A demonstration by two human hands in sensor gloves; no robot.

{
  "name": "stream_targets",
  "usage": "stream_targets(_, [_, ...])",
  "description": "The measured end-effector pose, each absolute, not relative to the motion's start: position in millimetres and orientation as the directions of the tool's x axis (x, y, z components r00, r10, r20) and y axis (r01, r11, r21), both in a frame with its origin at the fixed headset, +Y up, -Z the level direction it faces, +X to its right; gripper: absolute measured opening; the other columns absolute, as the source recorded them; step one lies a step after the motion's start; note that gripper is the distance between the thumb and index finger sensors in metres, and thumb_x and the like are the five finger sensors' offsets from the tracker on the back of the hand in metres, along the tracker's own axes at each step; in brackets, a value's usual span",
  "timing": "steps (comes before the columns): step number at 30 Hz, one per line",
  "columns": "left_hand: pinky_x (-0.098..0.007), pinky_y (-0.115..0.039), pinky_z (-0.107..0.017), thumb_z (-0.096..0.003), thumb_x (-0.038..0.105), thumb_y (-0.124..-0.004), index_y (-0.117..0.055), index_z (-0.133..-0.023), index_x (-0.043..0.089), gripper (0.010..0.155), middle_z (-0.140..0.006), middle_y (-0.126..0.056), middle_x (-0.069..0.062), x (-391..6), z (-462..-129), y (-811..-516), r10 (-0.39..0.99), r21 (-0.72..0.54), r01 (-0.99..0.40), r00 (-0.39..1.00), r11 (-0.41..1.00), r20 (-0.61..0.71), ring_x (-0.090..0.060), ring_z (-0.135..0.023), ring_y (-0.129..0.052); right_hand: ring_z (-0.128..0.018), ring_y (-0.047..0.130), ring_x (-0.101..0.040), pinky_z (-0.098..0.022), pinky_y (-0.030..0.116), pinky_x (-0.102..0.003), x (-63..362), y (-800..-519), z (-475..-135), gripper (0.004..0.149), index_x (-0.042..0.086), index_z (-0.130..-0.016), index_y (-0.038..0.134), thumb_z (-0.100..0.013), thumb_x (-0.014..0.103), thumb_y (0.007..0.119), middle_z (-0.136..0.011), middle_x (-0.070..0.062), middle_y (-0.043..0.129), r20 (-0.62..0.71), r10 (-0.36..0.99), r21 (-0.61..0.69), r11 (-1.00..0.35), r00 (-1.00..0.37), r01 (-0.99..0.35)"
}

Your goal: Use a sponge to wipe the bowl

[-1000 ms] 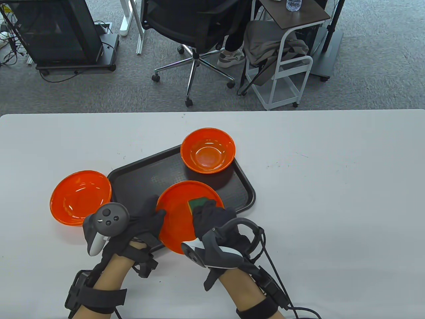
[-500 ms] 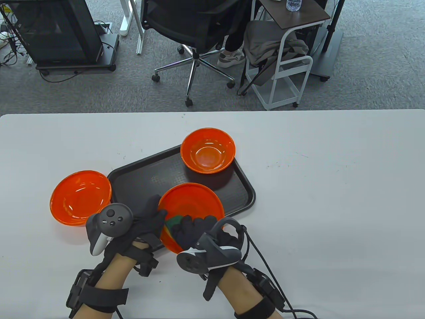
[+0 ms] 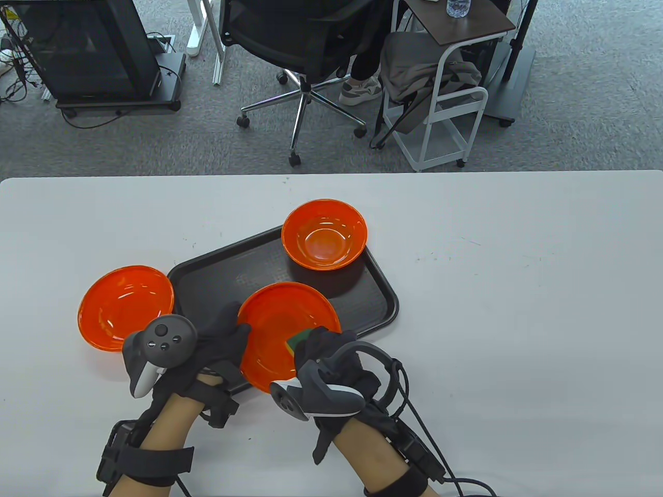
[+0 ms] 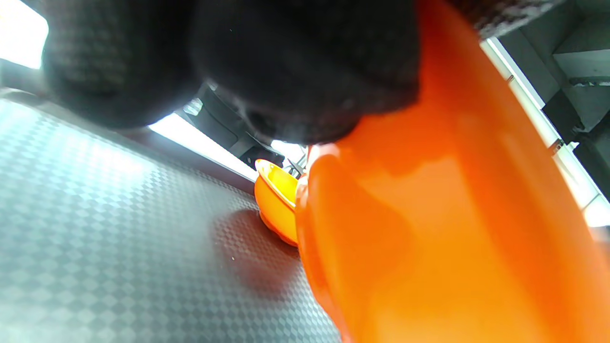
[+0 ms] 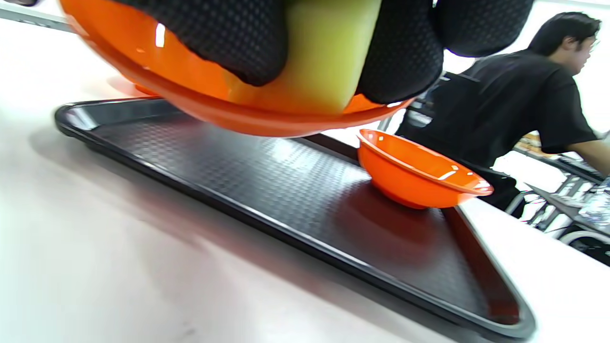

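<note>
Left hand (image 3: 220, 339) grips the left rim of the held bowl (image 3: 282, 331), keeping it tilted and lifted off the tray; in the left wrist view its gloved fingers (image 4: 305, 66) press on the bowl's outer wall (image 4: 452, 228). Right hand (image 3: 331, 347) is clamped on the sponge (image 3: 299, 340), pressing it against the inside of that bowl near its right, near edge. Right wrist view shows the fingers (image 5: 405, 52) wrapped over the yellow sponge (image 5: 324, 52) at the bowl's rim (image 5: 267, 121).

Largest to smallest:
- White surface (image 3: 518, 310) carries everything.
- Black tray (image 3: 217, 274) sits left of centre, angled; textured floor visible in both wrist views (image 4: 119, 247) (image 5: 286, 181).
- Held bowl hangs over the tray's near half, clear of the floor per the right wrist view.
- Second orange bowl (image 3: 325, 234) stands upright on the tray's far right corner (image 5: 419, 178), well apart from the held one.
- Third orange bowl (image 3: 126, 307) sits on the surface just beside the tray's left edge.
- Sponge: green top, yellow body, mostly hidden under the right hand.
</note>
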State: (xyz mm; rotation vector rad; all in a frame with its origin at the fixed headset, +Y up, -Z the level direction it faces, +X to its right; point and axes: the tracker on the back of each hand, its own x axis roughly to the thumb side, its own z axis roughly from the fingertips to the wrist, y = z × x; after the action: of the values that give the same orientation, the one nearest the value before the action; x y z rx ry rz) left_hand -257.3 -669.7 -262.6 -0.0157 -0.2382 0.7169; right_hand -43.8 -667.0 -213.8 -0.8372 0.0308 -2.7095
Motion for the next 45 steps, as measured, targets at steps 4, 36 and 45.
stream_targets(4, [-0.036, -0.093, -0.022, -0.0524, 0.043, -0.078, -0.068, -0.097, 0.008, 0.057, -0.047, -0.098, -0.009, -249.2, -262.1, -673.3, 0.658, -0.15, -0.642, 0.717, 0.752, 0.229, -0.01, -0.01, -0.101, -0.073, 0.081, -0.042, -0.054, 0.064, -0.064, -36.5, -667.6, -219.8, 0.048, 0.011, -0.099, 0.061, -0.056, 0.026, 0.077, -0.101, -0.025, 0.072, 0.522, -0.281, -0.156, -0.96, -0.805, 0.234])
stream_targets(36, [-0.037, -0.093, -0.023, -0.0522, 0.043, -0.078, -0.069, -0.096, 0.009, 0.056, -0.047, -0.098, -0.009, -259.3, -265.3, -673.3, 0.65, -0.1, -0.645, 0.732, 0.757, 0.205, -0.011, -0.01, -0.101, -0.076, 0.078, -0.045, -0.055, 0.062, -0.065, -42.0, -662.3, -211.4, 0.047, 0.011, -0.097, 0.063, -0.055, 0.026, 0.077, -0.101, -0.025, 0.073, 0.566, -0.244, -0.049, -0.963, -0.787, 0.263])
stream_targets(45, [-0.037, -0.094, -0.023, -0.0528, 0.044, -0.077, -0.068, -0.097, 0.009, 0.057, -0.047, -0.098, -0.009, -235.6, -261.3, -680.4, 0.694, -0.229, -0.655, 0.675, 0.72, 0.252, -0.01, -0.01, -0.102, -0.069, 0.088, -0.039, -0.051, 0.069, -0.061, -32.5, -660.7, -217.6, 0.049, 0.01, -0.097, 0.062, -0.056, 0.03, 0.078, -0.096, -0.023, 0.081, 0.529, -0.234, -0.245, -0.962, -0.816, 0.117])
